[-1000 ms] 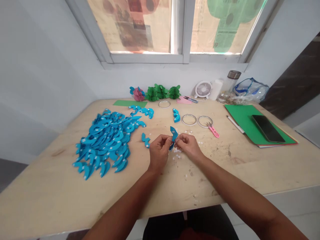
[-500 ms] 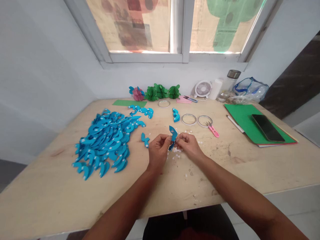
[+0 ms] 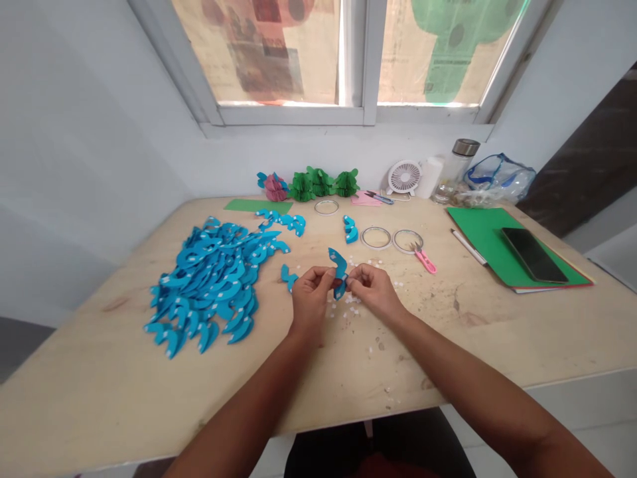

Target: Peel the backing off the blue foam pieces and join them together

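Note:
Between my hands, above the table's middle, is a curved blue paper piece [image 3: 339, 263]. My left hand [image 3: 312, 294] pinches it from the left with thumb and fingers. My right hand [image 3: 371, 287] is closed at the piece's right edge, its fingertips pressed together there; any small thing between them is too small to make out. A loose blue paper piece [image 3: 287, 276] lies just beyond my left hand, partly hidden by it. Small white paper bits [image 3: 352, 308] are scattered on the table under my hands. A large pile of blue paper pieces with white squares [image 3: 213, 279] lies to the left.
Tape rolls [image 3: 375, 238] and pink-handled snips [image 3: 424, 259] lie beyond my right hand. At right, a black phone [image 3: 533, 254] rests on green sheets [image 3: 480, 226] beside a white pen [image 3: 468, 247]. Green paper ornaments [image 3: 318, 184], a small fan [image 3: 404, 178] and a bottle [image 3: 456, 169] stand along the wall.
The blue piece has tilted and turned, its upper end swinging left. Both hands have shifted slightly left with it; the right fingertips stay at its edge.

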